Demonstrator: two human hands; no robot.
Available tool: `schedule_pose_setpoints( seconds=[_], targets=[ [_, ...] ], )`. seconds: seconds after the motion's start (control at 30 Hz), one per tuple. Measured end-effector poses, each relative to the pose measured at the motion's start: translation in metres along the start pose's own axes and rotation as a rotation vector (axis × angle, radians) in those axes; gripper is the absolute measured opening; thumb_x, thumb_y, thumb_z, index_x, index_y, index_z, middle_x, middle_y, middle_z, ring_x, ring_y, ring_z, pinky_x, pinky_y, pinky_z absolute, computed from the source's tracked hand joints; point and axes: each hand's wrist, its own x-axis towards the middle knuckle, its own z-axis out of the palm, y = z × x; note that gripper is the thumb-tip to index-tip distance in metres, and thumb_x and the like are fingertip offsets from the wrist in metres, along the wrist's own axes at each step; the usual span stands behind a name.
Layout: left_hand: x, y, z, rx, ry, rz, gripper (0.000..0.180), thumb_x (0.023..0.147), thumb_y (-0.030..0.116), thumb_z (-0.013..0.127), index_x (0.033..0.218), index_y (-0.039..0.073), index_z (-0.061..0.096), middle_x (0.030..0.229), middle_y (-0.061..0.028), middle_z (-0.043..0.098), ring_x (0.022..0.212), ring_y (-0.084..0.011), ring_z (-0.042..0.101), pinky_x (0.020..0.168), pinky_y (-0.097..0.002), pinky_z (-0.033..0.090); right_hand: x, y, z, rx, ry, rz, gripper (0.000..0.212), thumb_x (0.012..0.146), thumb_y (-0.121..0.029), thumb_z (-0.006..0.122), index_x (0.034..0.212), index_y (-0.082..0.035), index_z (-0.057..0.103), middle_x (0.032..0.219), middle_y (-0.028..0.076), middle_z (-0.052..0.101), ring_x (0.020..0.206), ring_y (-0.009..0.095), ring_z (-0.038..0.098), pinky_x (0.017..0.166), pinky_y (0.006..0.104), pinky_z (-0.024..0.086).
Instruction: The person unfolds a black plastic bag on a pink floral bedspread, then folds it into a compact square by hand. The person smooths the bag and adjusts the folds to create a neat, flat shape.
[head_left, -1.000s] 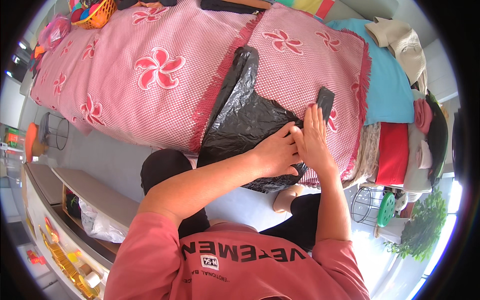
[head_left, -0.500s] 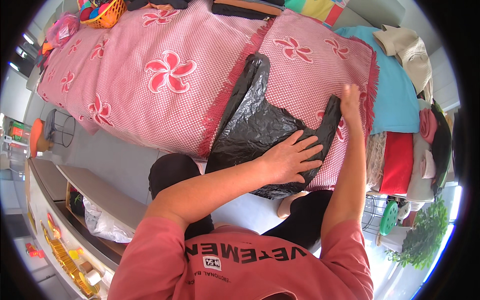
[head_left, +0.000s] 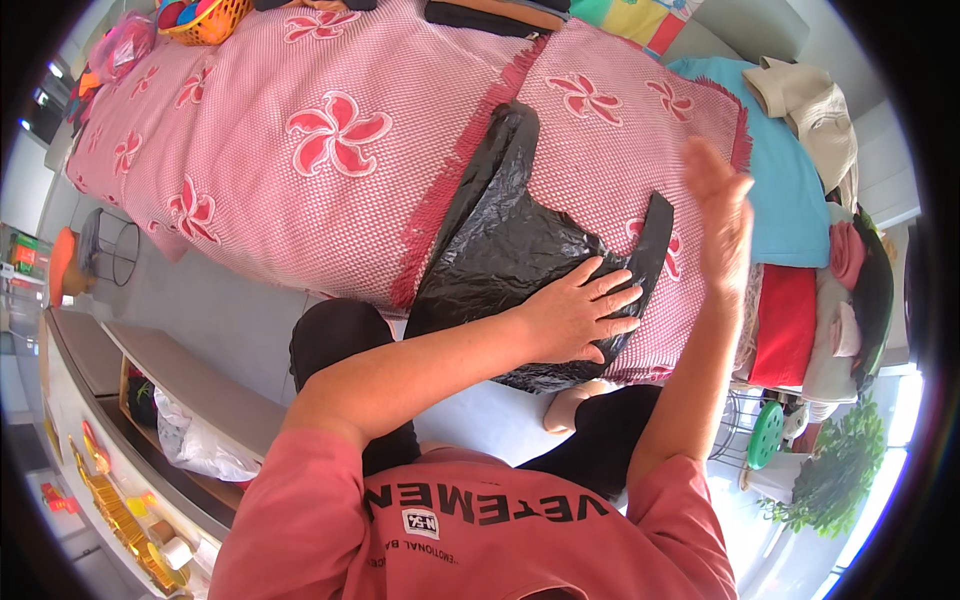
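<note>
Resting on a crinkled black plastic bag: left hand, spread flat
Right hand raised, open and empty

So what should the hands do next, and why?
I think the right hand could smooth the black bag gently. The bag looks wrinkled, the left hand rests on it with fingers spread, which may help keep it from sliding on the pink blanket, and the right hand is off the bag, holding nothing.
</note>
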Motion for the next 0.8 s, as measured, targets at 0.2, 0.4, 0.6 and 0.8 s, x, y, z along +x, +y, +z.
schedule_pose_setpoints(
  seconds=[0.2,0.4,0.6,0.8],
  targets=[
    [-0.002,-0.001,-0.009,0.003,0.054,0.041,0.064,0.085,0.042,0.069,0.134,0.002,0.053,0.137,-0.0112,0.053,0.135,-0.0264,0.043,0.113,-0.0508,0.032,-0.056,0.012,0.052,0.29,-0.438,0.139,0.086,0.099,-0.066,0.026,0.143,0.006,0.043,0.143,0.022,0.051,0.134,0.035,0.05,0.11,0.0484,0.041],
    [-0.03,-0.009,-0.048,0.002,0.368,0.133,0.014,0.077,0.014,0.07,0.088,0.008,0.065,0.085,-0.0035,0.061,0.078,-0.0224,0.061,0.072,-0.0369,0.05,-0.067,0.003,0.064,0.238,-0.348,0.168,0.062,0.107,-0.044,0.039,0.134,0.009,0.052,0.128,0.023,0.062,0.123,0.031,0.059,0.104,0.0409,0.048],
    [-0.038,-0.068,-0.111,-0.224,0.806,-0.651,0.011,0.089,0.017,0.067,0.084,0.008,0.062,0.077,-0.0107,0.064,0.068,-0.0312,0.067,0.057,-0.0408,0.052,-0.087,-0.003,0.098,-0.465,-0.389,-0.392,0.055,0.087,-0.01,0.072,0.136,0.004,0.053,0.14,0.024,0.053,0.132,0.037,0.051,0.11,0.0419,0.043],
    [-0.04,-0.144,-0.129,-0.598,0.686,-1.0,0.023,0.093,0.021,0.068,0.096,-0.002,0.069,0.081,-0.0057,0.069,0.069,-0.011,0.059,0.061,-0.0273,0.049,-0.1,0.007,0.133,-0.788,-0.66,-0.524,0.087,0.084,-0.049,0.065,0.149,0.002,0.036,0.158,0.018,0.031,0.15,0.033,0.023,0.121,0.0489,0.02]
  ],
)
